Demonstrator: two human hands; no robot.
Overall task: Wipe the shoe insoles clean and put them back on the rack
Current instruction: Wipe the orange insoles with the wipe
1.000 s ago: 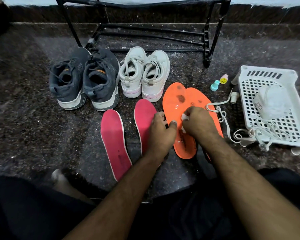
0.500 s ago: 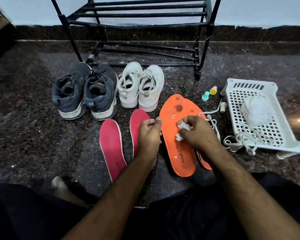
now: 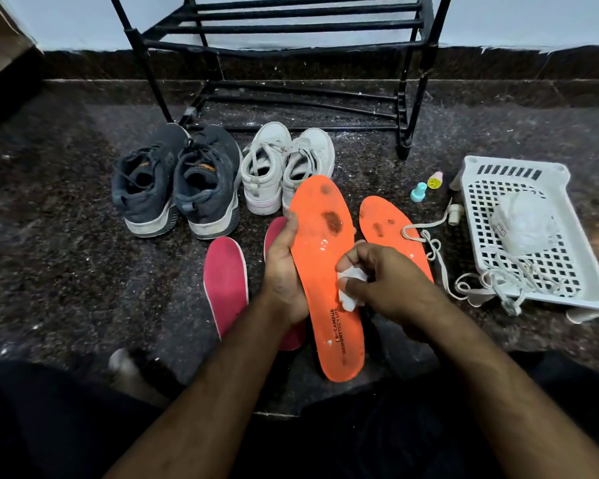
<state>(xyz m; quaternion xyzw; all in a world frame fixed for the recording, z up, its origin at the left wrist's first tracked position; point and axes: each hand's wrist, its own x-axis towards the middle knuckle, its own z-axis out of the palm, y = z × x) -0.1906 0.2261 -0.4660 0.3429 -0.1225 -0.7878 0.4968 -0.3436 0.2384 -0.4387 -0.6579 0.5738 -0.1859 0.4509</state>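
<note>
Left hand (image 3: 284, 271) fingers grip orange insole (image 3: 329, 271); right hand (image 3: 391, 281) fingers pinch white wipe (image 3: 350, 288) against it.

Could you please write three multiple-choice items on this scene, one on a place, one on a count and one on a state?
1. Where does the white basket stand?
A. On the rack
B. On the floor at the right
C. Between the two pairs of shoes

2. How many pink insoles lie on the floor?
A. One
B. Two
C. Four

3. What state is the orange insole held in the left hand in?
A. Spotless
B. Dark stains near its toe end
C. Torn in half

Answers:
1 B: the basket sits on the dark floor, right of the second orange insole.
2 B: one pink insole lies in full view and another shows behind the left hand.
3 B: dark patches show on its upper part, while the right hand pinches a white wipe against it.
</note>
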